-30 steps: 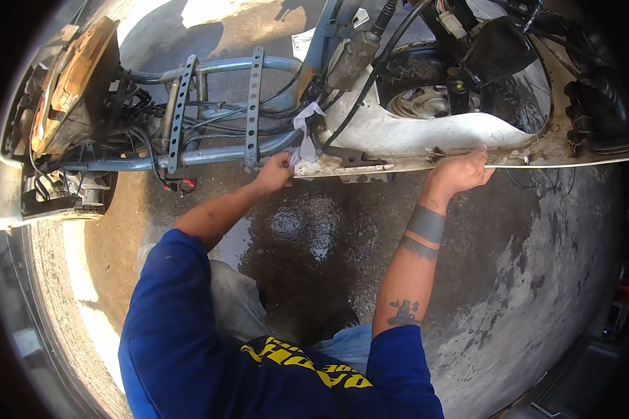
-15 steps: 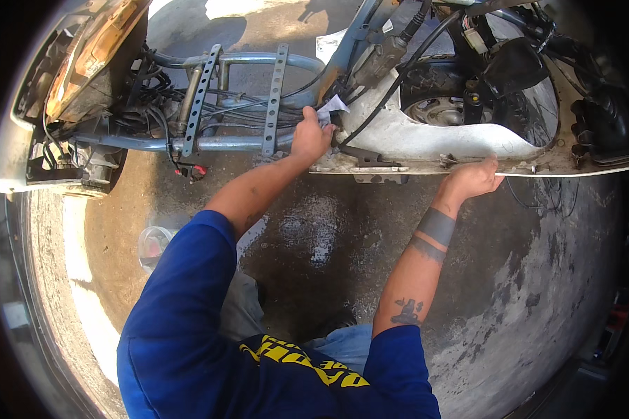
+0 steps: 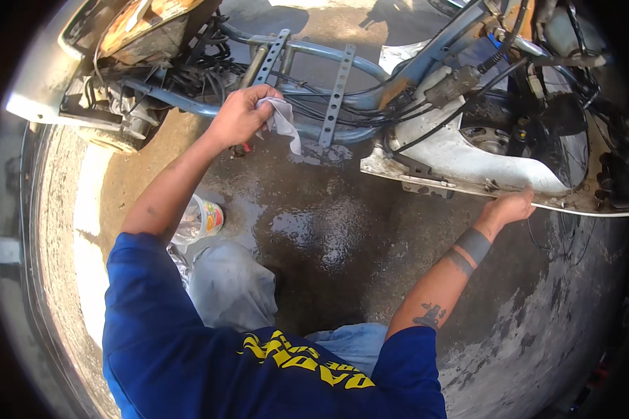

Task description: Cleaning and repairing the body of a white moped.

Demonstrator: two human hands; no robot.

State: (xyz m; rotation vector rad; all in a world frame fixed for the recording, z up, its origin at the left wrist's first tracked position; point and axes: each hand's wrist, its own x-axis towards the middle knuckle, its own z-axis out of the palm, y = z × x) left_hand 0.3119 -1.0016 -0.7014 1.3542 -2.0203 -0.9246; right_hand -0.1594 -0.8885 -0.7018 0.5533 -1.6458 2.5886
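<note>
My left hand (image 3: 246, 116) is closed on a white rag (image 3: 282, 124), which hangs loosely from the fingers in front of the blue-grey tube frame (image 3: 360, 134) of a stripped scooter. My right hand (image 3: 507, 209) grips the lower edge of the scooter's white front panel (image 3: 426, 140), fingers curled over the rim; the fingertips are partly hidden. Two perforated metal straps, one of them a strap (image 3: 337, 94) near the middle, cross the frame tubes. Black cables run along the frame between them.
A clear plastic bucket (image 3: 201, 218) with a colourful print stands on the wet concrete floor (image 3: 314, 230), beside my left knee. The scooter's worn rear body (image 3: 147, 35) is at the far left. Through the panel's opening a wheel (image 3: 488, 140) shows at right.
My left hand has moved left along the frame, carrying the rag away from the white panel. My right hand keeps its hold on the panel edge. The view has shifted.
</note>
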